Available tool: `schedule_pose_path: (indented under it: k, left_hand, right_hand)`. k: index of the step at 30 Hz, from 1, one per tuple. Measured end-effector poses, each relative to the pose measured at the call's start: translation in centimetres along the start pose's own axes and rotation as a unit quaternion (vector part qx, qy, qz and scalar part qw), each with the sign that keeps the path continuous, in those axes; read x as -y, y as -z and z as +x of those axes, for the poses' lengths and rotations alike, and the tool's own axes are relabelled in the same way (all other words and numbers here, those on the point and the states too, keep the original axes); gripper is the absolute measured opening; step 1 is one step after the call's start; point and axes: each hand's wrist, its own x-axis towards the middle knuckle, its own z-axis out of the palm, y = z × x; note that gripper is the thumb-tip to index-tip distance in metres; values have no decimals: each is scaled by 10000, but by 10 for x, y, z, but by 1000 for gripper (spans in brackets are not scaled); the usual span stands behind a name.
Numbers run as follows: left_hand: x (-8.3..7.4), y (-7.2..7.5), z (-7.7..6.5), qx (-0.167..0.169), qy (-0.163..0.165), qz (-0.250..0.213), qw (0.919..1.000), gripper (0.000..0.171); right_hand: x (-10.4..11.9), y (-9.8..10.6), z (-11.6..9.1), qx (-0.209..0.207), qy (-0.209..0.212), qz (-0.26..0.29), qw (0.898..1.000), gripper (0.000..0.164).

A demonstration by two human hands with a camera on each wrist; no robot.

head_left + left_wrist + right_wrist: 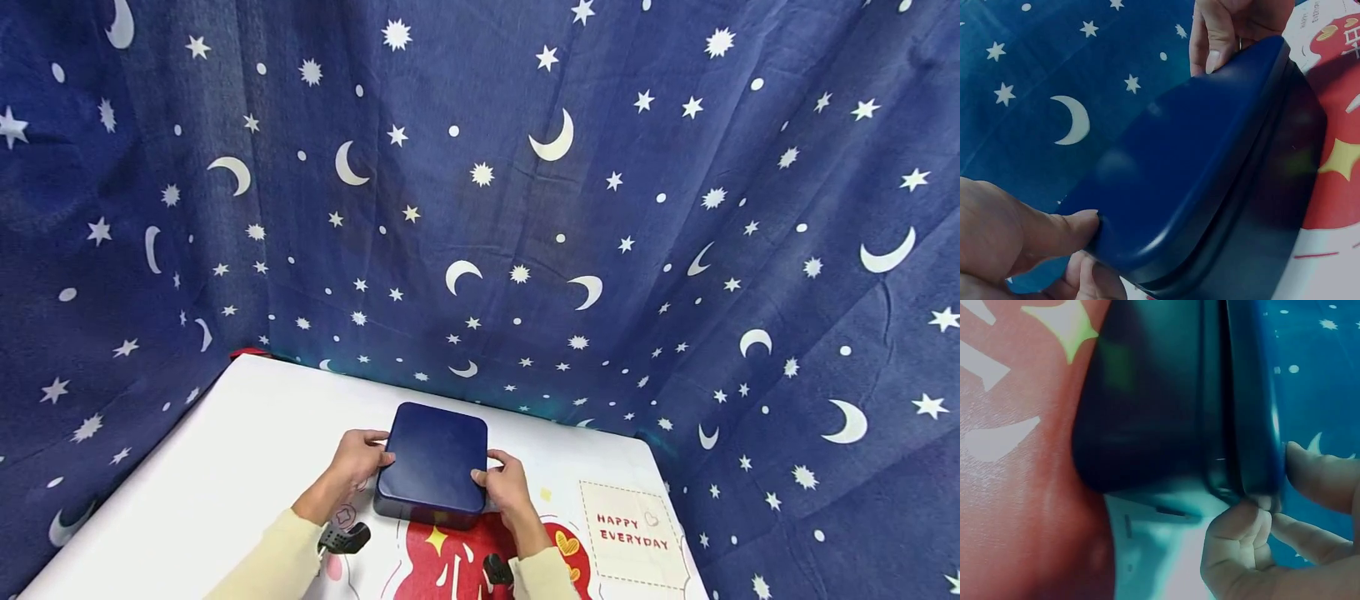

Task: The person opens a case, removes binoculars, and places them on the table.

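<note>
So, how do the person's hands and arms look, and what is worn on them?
The left hand and right hand are gloveless. The sleeves are plain cream. By the left cuff is a black device with small holes; by the right cuff, a black piece.

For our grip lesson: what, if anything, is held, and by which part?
The blue lid of the box, by opposite edges: left hand and right hand pinch it.

curled left fingers (pixel 1094 278) and right fingers (pixel 1238 534) beneath thumbs (pixel 1075 230), forearms (pixel 318 497) forward
</note>
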Motion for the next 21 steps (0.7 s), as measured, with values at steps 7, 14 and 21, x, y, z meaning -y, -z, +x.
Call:
schedule_pose_path:
  k: [7,14,21]
  left_hand:
    - [-8,18,-2,169,-51,-571,9982,54]
    - [-13,35,-4,384,-98,-838,9957,55]
    - [-11,54,-9,421,-8,-917,9949,57]
  right_hand:
    - [15,2,-7,107,45,448,9989,58]
    - [32,-2,-13,128,176,728,9971,62]
    - [44,-15,-19,162,140,891,9958,62]
